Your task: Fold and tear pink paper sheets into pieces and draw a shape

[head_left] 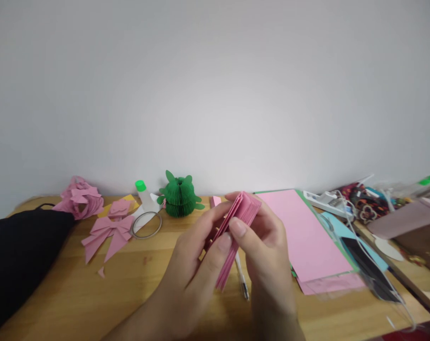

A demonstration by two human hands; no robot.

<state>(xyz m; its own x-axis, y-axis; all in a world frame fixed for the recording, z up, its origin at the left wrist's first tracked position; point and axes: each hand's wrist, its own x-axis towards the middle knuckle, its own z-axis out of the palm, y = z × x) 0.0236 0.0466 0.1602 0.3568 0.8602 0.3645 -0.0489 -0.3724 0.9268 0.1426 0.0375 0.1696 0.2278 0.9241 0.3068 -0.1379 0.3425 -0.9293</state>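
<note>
A stack of pleated pink paper [248,213] is held up at a slant above the table, its many folded layers pressed together. My left hand [197,260] grips it from the left, thumb on the near face and fingers behind. From the right, my right hand [268,251] pinches the same paper, its thumb near the upper part. Both thumbs lie close together on the folds. Under the hands a white pen [242,279] lies on the table, partly hidden.
On the left are a black cloth item [26,251], a pink paper bow [110,232], a metal ring [147,225] and a glue stick [141,189]. A green paper figure [179,196] stands behind. Pink sheets [314,232], a power strip [325,203] and a cable lie right.
</note>
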